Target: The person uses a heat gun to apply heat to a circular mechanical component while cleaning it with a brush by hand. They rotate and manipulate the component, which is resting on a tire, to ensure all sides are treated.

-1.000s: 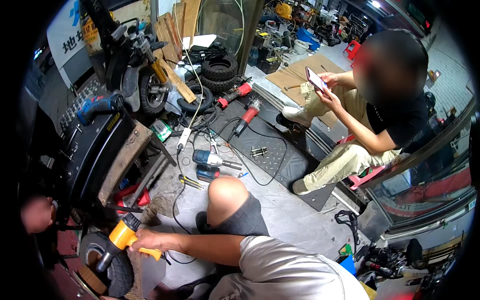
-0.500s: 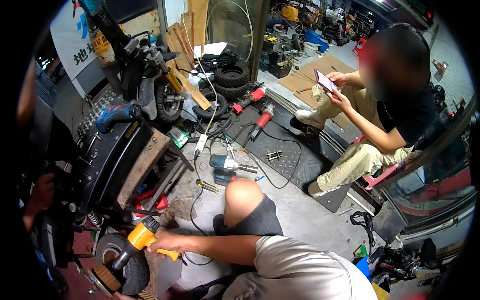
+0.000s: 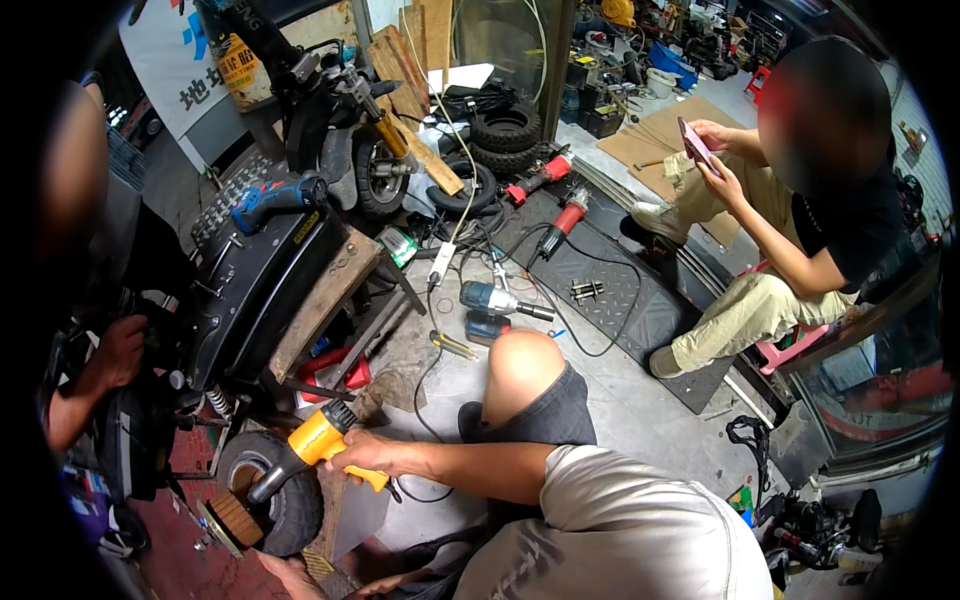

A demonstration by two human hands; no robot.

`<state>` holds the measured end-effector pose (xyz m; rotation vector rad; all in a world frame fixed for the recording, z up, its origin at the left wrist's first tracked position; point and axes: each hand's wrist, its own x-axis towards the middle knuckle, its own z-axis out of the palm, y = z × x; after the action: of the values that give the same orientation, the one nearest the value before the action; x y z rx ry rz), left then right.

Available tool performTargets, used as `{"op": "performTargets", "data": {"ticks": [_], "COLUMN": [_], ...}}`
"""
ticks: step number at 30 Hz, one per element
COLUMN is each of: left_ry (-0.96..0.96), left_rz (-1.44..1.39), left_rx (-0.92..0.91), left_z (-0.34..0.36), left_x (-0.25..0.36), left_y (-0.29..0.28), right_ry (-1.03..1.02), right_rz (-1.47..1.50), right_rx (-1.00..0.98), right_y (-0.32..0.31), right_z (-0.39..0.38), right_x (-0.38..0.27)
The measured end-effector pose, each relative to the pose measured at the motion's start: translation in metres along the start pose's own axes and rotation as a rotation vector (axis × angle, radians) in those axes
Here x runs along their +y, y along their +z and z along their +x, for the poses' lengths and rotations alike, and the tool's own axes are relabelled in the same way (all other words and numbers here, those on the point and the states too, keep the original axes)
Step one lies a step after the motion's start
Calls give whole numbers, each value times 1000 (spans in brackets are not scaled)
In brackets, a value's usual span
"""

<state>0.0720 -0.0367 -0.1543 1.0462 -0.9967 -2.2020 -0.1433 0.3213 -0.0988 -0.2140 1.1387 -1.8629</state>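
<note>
My right hand is closed round the handle of a yellow and black heat gun. The gun's metal nozzle points down-left, close to a brown ribbed cylinder on a round metal plate. Both sit at the open hub of a small black-tyred wheel, which lies tilted on the ground. My left hand is partly in view at the lower edge, just below the plate. Its fingers are too cut off and dim to read, so I cannot tell whether it touches the plate.
A co-worker's hand shows at the left by a black scooter body. At the right a seated person holds a phone. An impact wrench, a yellow cutter knife, an angle grinder and cables lie ahead.
The whole view has shifted, so the scene sits further right. More of my left hand shows at the lower edge. The heat gun keeps its place beside the wheel's hub.
</note>
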Motion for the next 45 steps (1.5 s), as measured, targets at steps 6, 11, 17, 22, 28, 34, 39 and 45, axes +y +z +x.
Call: {"op": "performTargets", "data": {"ticks": [6,11,17,22,28,34,39,45], "left_ry": [9,41,6,-54,147,172,199,1203], "left_rz": [16,66,109,91,-2,96,194,368], "left_rx": [69,45,22,291,194,172,374,391], "left_z": [8,18,24,-12,15,-6,-11,-129], "left_x": [-3,-11,-10,-25,-26,-26,-25,141], "left_y": [-11,-23,-35,18,-1,-2,-34,89], "right_ry": [4,31,26,1,-10,96,96,84], "right_rz": [1,-30,4,-39,-4,-73,-78,-137], "right_rx": [-23,-3,-55,-56,-93,-36,-22,20], "right_y": [0,-1,-7,-19,4,-5,1,-7], "right_z": [-4,-7,-3,-6,-11,-10,-9,-14], "right_x": [-4,-10,-5,-1,-17,-12,-5,-18]}}
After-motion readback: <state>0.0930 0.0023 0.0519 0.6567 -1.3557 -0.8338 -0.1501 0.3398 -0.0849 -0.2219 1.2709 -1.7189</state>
